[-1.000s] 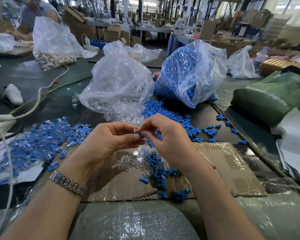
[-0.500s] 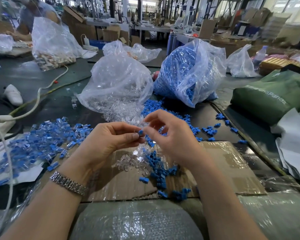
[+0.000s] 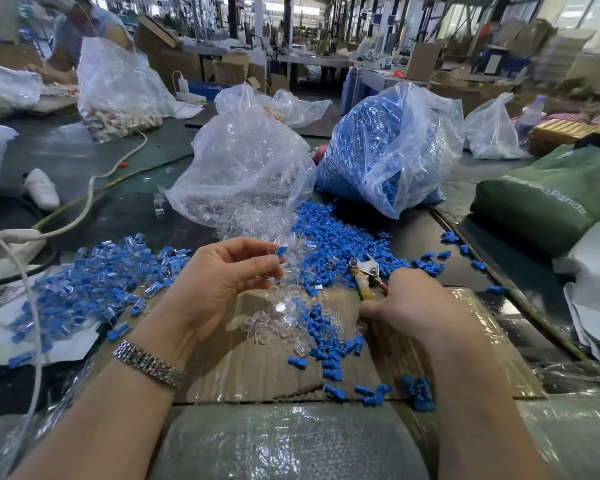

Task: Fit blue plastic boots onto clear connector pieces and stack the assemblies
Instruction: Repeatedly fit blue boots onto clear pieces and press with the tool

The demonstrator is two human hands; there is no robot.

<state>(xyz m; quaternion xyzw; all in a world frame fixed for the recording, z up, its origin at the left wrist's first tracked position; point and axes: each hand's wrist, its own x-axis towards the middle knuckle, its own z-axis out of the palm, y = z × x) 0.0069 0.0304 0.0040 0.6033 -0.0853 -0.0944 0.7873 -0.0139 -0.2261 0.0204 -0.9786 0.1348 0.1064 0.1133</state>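
Left hand (image 3: 222,282): raised above cardboard sheet (image 3: 278,372), thumb and fingertips pinching one assembled piece (image 3: 278,252), blue boot on clear connector. Metal bracelet (image 3: 149,363) at wrist.
Right hand (image 3: 409,303): lowered on cardboard sheet, fingers curled round handles of small pliers (image 3: 366,273); pliers' jaws parted, lying among blue pieces.
Between hands, on cardboard: loose clear connectors (image 3: 274,320), loose blue boots (image 3: 326,351) just beside and partly mixed in.
Left of hands: heap of finished blue-and-clear assemblies (image 3: 94,285), partly on white paper (image 3: 0,334).
Beyond hands: spill of blue boots (image 3: 333,233) on dark table (image 3: 84,161); clear plastic bag of connectors (image 3: 246,174), open toward hands; touching it on right, plastic bag of blue boots (image 3: 385,147).
Far right: green fabric bag (image 3: 551,195), pale lettering only partly legible, end reading "Panda".
Far left: white cable (image 3: 90,199) and power strip (image 3: 4,244).
Rear left: person (image 3: 84,26) bent over another bag; cardboard boxes behind, blurred, no readable writing.
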